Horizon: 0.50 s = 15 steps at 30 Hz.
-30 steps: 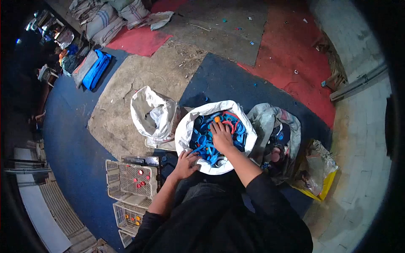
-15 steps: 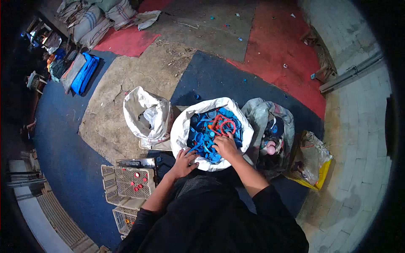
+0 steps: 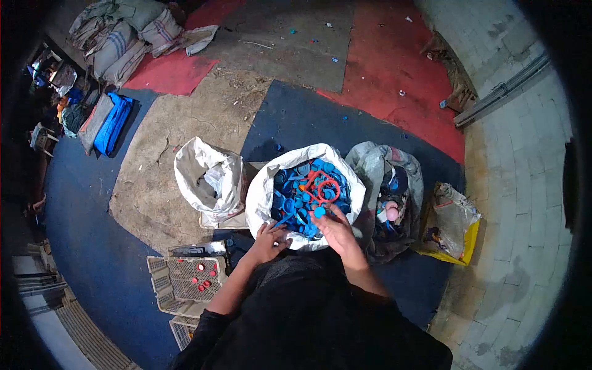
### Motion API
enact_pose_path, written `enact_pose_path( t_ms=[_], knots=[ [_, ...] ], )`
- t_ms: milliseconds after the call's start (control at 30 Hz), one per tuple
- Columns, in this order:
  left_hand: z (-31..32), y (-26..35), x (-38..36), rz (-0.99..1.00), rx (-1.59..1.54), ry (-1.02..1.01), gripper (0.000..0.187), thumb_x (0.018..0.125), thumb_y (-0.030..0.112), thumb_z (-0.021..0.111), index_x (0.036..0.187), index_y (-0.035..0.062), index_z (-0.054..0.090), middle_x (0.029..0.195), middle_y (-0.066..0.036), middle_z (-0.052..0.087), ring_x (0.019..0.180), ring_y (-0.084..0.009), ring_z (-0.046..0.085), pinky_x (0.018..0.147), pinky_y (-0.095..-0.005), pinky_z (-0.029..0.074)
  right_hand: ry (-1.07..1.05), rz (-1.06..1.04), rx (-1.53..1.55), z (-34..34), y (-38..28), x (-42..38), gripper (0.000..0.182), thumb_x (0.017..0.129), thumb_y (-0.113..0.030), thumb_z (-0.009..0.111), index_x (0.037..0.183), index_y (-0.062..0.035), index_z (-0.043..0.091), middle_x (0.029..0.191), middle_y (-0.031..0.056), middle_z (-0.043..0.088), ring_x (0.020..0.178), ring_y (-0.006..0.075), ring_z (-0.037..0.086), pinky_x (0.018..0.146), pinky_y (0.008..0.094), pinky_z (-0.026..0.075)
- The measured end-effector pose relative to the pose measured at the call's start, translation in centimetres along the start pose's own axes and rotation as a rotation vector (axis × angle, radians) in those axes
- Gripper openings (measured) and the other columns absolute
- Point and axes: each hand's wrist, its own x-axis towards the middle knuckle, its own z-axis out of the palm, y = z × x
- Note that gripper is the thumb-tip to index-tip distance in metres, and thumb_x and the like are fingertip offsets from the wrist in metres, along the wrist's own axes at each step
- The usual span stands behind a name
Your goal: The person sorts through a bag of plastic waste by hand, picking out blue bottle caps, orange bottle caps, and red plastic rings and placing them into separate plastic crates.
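In front of me stands a white sack [image 3: 259, 200] with a rolled rim, filled with mostly blue plastic caps and pieces [image 3: 290, 194]. A red plastic ring [image 3: 328, 190] and other red pieces lie on top of them. My right hand [image 3: 338, 231] is over the near right part of the sack, palm turned partly up, with a round blue bottle cap [image 3: 319, 212] at its fingertips. My left hand [image 3: 267, 243] is at the near left rim, its fingers curled over the sack's edge and the thumb on the near side.
A smaller white sack [image 3: 185, 179] with clear plastic stands left, a greyish sack [image 3: 414, 176] of mixed items right. Beyond that is a yellow bag [image 3: 472, 240]. Crates, one [image 3: 176, 277] with red caps, sit at lower left. A block wall [image 3: 518, 246] bounds the right side.
My right hand has drawn back from the pile and turned over, and a blue bottle cap now shows at its fingertips. My left hand stays at the rim. The view has shifted slightly.
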Motion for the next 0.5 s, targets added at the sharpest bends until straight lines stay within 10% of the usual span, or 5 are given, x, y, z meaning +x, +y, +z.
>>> enact_pose_path(
  t_ms=[333,500],
  knots=[
    [-3.7,4.8,0.3,-0.189,-0.641,0.367,0.041,0.105,0.029,0.059,0.134,0.0016,0.064,0.138,-0.018,0.065,0.135,-0.028,0.055,0.115,-0.0391,0.038,-0.08,-0.174,-0.63,5.6,-2.5,-0.6,0.049,0.083,0.006,0.074,0.129,-0.0044,0.058,0.126,0.0083,0.066,0.113,0.0171,0.063,0.091,0.0298,0.048],
    [-3.7,7.1,2.4,-0.317,-1.61,0.112,0.074,0.108,0.061,0.031,0.145,-0.001,0.047,0.128,-0.018,0.066,0.124,-0.0284,0.062,0.105,-0.0446,0.049,-0.205,-0.428,-0.989,7.7,-1.8,-0.2,0.045,0.082,0.003,0.074,0.123,-0.0032,0.057,0.124,0.0123,0.07,0.119,0.0153,0.063,0.097,0.032,0.047]
  ],
)
